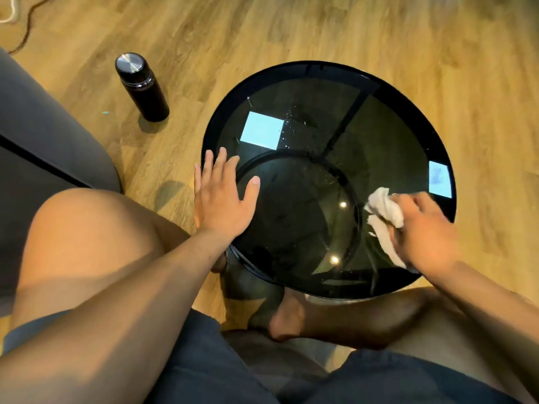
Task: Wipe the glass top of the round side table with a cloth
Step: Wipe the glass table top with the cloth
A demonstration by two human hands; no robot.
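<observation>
Glass top [379, 135] of the round, black-rimmed table [320, 65] is sitting on the wooden floor [291, 30], right in front of the seated person's knees. It is showing a scatter of small droplets [287, 123] on its far left part, and two bright rectangular reflections, one [261, 130] beside the droplets and one [440, 182] at the right rim.

A crumpled white cloth [382, 212] is lying on the glass at the near right. The right hand [428, 228] is gripping it, fingers curled down over the bunched fabric; the hand is motion-blurred, so each finger's exact position is not showing clearly.

The left hand [221, 199] is resting flat on the left edge of the table, palm down. Its fingers [217, 161] are lying straight and slightly spread, with the thumb angled out over the glass, and they are holding nothing.

A bare foot [291, 319] is resting on the floor just below the near rim. A black flask [143, 88] with a metal cap is standing upright on the floor to the left, well apart from the table. A grey cushioned seat [43, 135] is filling the left side, and a dark cable [26, 27] is trailing across the far left corner.
</observation>
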